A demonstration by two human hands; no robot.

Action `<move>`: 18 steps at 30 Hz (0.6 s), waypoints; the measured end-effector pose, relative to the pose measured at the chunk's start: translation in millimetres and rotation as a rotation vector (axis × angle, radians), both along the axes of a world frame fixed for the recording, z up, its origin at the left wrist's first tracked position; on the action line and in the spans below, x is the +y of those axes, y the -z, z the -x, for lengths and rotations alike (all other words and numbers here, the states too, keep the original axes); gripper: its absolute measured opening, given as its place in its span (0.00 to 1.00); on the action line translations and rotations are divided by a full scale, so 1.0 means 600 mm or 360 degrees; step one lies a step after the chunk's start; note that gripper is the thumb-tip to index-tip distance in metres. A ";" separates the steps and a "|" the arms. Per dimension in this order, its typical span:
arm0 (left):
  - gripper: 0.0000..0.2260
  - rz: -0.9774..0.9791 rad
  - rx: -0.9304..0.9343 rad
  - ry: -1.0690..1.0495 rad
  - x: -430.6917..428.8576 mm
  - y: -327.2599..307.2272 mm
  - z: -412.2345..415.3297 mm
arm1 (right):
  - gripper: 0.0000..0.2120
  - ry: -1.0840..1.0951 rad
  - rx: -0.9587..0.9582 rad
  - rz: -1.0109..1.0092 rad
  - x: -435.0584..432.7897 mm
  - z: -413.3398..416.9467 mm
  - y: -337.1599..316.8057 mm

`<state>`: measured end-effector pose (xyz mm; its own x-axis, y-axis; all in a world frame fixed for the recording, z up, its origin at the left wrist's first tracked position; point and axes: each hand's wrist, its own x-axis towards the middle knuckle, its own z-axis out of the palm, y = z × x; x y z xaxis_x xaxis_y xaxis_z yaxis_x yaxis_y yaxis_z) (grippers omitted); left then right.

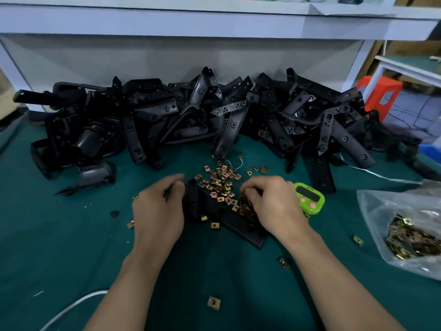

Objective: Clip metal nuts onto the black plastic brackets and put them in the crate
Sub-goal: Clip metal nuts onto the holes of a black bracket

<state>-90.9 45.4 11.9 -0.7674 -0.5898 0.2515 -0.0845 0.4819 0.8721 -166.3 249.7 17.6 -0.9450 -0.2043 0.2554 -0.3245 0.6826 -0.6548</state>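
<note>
A black plastic bracket (241, 226) lies on the green table between my hands. My left hand (158, 211) grips its left end with curled fingers. My right hand (272, 206) curls over the bracket's right part and pinches several brass-coloured metal nuts (245, 206). A loose scatter of metal nuts (220, 181) lies just beyond the bracket. A big pile of black brackets (214, 115) fills the back of the table. No crate is in view.
A green timer (310, 198) sits right of my right hand. At the right edge lies a clear plastic bag (405, 225) full of nuts. Single nuts (213, 302) dot the green mat near me. A white cable (71, 306) runs at bottom left. An orange stool (381, 94) stands beyond the table.
</note>
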 end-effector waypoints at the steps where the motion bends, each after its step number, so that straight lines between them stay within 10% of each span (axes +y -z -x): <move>1: 0.09 -0.0103 0.0056 0.0009 0.003 -0.005 -0.001 | 0.12 0.0020 -0.0008 0.0087 0.002 -0.001 0.003; 7: 0.11 0.0059 -0.0154 0.0461 0.025 -0.012 -0.011 | 0.20 0.0011 -0.0196 0.0610 -0.004 0.006 0.005; 18: 0.12 0.0235 -0.0258 0.0361 0.013 0.003 0.000 | 0.17 -0.0333 -0.0099 -0.0287 -0.017 -0.019 0.002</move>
